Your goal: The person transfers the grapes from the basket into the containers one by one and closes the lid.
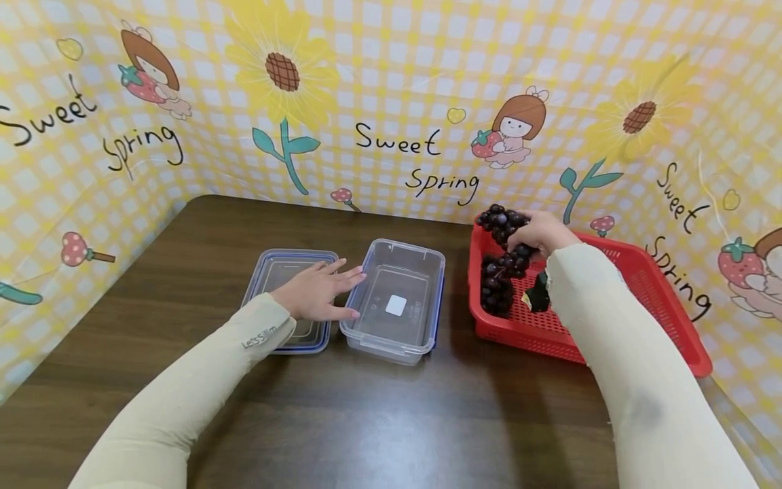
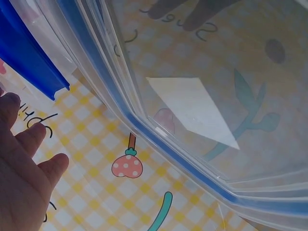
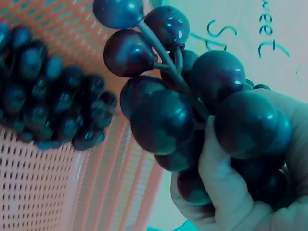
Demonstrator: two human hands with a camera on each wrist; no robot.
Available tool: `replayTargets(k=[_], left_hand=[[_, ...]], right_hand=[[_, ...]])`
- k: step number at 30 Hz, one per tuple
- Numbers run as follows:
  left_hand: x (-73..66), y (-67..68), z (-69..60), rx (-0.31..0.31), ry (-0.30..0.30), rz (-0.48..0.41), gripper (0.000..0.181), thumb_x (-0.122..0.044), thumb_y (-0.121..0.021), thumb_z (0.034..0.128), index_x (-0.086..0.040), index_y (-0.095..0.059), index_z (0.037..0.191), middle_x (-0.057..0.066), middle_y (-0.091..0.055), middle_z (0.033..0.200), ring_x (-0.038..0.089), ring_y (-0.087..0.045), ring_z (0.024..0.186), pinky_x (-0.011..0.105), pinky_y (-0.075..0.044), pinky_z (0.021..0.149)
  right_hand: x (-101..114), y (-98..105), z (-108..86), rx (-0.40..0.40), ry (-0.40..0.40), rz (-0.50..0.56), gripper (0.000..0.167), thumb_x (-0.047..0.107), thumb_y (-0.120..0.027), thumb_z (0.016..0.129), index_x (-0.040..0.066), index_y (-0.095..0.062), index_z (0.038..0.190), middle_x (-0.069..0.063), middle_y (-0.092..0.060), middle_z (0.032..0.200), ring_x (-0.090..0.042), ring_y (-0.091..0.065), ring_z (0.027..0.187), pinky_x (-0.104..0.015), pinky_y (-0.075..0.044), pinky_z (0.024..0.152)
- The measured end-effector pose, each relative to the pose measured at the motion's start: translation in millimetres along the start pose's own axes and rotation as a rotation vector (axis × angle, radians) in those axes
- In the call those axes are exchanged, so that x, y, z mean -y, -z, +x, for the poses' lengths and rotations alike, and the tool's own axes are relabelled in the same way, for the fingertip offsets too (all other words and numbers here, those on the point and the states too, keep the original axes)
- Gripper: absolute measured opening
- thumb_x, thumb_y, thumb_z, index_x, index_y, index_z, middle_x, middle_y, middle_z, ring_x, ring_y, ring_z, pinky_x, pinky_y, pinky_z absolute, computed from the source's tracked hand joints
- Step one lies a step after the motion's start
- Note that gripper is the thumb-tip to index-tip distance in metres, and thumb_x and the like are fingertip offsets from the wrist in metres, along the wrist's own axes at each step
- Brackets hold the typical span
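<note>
The right hand (image 1: 540, 232) grips a bunch of dark grapes (image 1: 502, 221) over the back left corner of the red basket (image 1: 531, 339). In the right wrist view its thumb and fingers curl round the grapes (image 3: 163, 122), near the stem. A second dark bunch (image 1: 496, 288) lies in the basket's left end. The left hand (image 1: 318, 291), fingers spread, is over the clear lid (image 1: 263, 272), with its fingertips at the left rim of the clear container (image 1: 441, 292). In the left wrist view the hand (image 2: 24, 178) holds nothing.
A dark green object (image 1: 537, 295) with a pale yellow patch lies in the basket, partly behind the right forearm. The container stands between lid and basket on the brown table (image 1: 366, 421). A yellow checked cloth (image 1: 391, 88) rises behind the table's back edge.
</note>
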State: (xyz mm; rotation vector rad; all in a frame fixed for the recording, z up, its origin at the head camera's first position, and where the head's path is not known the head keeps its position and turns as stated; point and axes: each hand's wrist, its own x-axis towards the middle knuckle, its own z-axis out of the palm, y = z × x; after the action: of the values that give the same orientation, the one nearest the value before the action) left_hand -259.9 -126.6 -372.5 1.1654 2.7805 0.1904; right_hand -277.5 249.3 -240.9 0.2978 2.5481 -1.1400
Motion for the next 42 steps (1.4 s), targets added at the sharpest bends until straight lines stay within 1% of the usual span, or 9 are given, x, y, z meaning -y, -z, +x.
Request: replayTargets(k=[5,9,15,16,19,24,31,35,42], left_hand=[[-0.9,0.4,1.2,0.004,-0.007,0.012,0.078,-0.058,-0.049,0.0915,-0.008,-0.033,0.149,0.008,-0.027,0.154,0.040,-0.017,0.141,0.060,-0.016,0.110],[-1.5,1.1,1.4,0.010,-0.001,0.014,0.078,-0.057,-0.050,0.0916,-0.008,-0.033,0.150,0.008,-0.027,0.154,0.040,-0.016,0.141,0.059,-0.013,0.111],[-2.1,2.0,1.1,-0.001,0.000,0.013,0.076,-0.055,-0.052,0.0919,-0.009,-0.034,0.149,0.007,-0.028,0.154,0.039,-0.014,0.142,0.058,-0.006,0.112],[-2.2,2.0,1.1,-0.005,-0.002,0.016,0.075,-0.055,-0.052,0.0920,-0.009,-0.034,0.149,0.007,-0.028,0.154,0.038,-0.013,0.143,0.058,-0.005,0.112],[-2.5,2.3,0.4,-0.014,-0.008,0.025,0.075,-0.054,-0.052,0.0920,-0.009,-0.035,0.149,0.007,-0.029,0.154,0.037,-0.011,0.143,0.057,-0.004,0.112],[-3.1,3.1,-1.4,-0.012,-0.009,0.046,0.075,-0.056,-0.050,0.0923,-0.009,-0.035,0.149,0.007,-0.029,0.154,0.036,-0.011,0.143,0.059,-0.006,0.112],[-2.7,1.7,-2.0,-0.022,-0.002,0.066,0.075,-0.057,-0.049,0.0925,-0.010,-0.034,0.149,0.005,-0.028,0.154,0.037,-0.011,0.143,0.059,-0.006,0.112],[-1.3,-1.1,-1.2,-0.028,-0.003,0.092,0.076,-0.058,-0.047,0.0924,-0.010,-0.034,0.149,0.005,-0.028,0.154,0.039,-0.019,0.141,0.059,-0.015,0.111],[-0.6,-3.1,-0.1,-0.032,-0.020,0.065,0.077,-0.056,-0.050,0.0921,-0.007,-0.033,0.149,0.007,-0.027,0.154,0.042,-0.045,0.126,0.055,-0.030,0.106]], right_hand=[[21.9,-12.8,-2.2,0.010,0.018,-0.010,0.086,-0.006,-0.061,0.082,0.015,-0.020,0.154,-0.031,-0.018,0.150,-0.034,-0.046,0.104,-0.029,-0.053,0.058],[38.4,-27.1,-4.4,0.001,0.040,0.026,0.085,-0.007,-0.062,0.081,0.016,-0.024,0.153,-0.027,-0.025,0.149,-0.033,-0.047,0.108,-0.031,-0.055,0.061],[52.8,-51.0,3.6,-0.028,0.094,0.053,0.087,-0.009,-0.066,0.076,0.018,-0.031,0.152,-0.022,-0.031,0.146,-0.032,-0.048,0.109,-0.035,-0.056,0.063],[53.9,-55.4,5.1,-0.032,0.106,0.047,0.086,-0.008,-0.067,0.076,0.018,-0.032,0.151,-0.022,-0.032,0.146,-0.032,-0.048,0.107,-0.034,-0.055,0.060],[59.6,-69.1,2.1,-0.026,0.130,0.056,0.085,-0.007,-0.067,0.078,0.019,-0.033,0.151,-0.021,-0.030,0.148,-0.032,-0.047,0.111,-0.037,-0.056,0.064],[63.6,-89.2,0.7,-0.013,0.139,0.197,0.085,-0.007,-0.067,0.079,0.022,-0.033,0.151,-0.018,-0.029,0.149,-0.035,-0.044,0.121,-0.049,-0.052,0.084],[59.9,-113.3,-0.4,-0.016,0.138,0.382,0.086,-0.010,-0.065,0.079,0.026,-0.034,0.150,-0.017,-0.033,0.147,-0.037,-0.049,0.119,-0.051,-0.051,0.085],[55.2,-125.4,-1.0,-0.029,0.135,0.448,0.086,-0.010,-0.066,0.078,0.026,-0.035,0.150,-0.017,-0.034,0.146,-0.039,-0.050,0.118,-0.053,-0.051,0.084],[44.4,-151.3,-0.2,-0.064,0.134,0.547,0.087,-0.013,-0.064,0.075,0.025,-0.037,0.149,-0.017,-0.036,0.146,-0.038,-0.049,0.120,-0.053,-0.051,0.082]])
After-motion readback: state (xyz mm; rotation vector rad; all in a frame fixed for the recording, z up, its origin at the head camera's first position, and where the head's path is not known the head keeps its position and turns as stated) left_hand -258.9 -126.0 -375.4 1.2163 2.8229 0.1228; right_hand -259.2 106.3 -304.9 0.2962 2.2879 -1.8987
